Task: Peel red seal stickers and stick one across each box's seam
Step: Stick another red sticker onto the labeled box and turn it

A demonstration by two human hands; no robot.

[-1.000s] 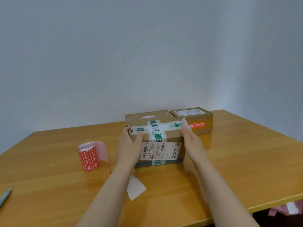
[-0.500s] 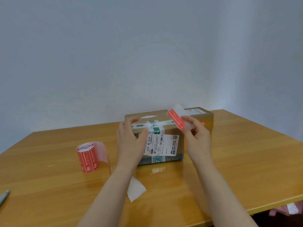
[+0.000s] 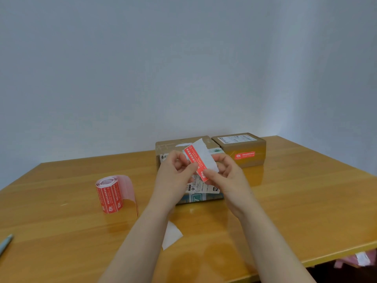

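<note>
You're at a plain parcel-packing spot: a wooden tabletop (image 3: 306,201) against bare pale walls (image 3: 183,68), carrying labelled cardboard shipping boxes (image 3: 242,149) and a roll of red seal stickers (image 3: 109,195).

Glossy wooden tabletop (image 3: 306,201) against a plain pale wall (image 3: 142,68). Light-blue pen (image 3: 6,243) at the far left edge (only partly in view). White paper scrap (image 3: 171,234) lying flat near the front. Something pink (image 3: 344,263) below the right corner, blurred.
</note>
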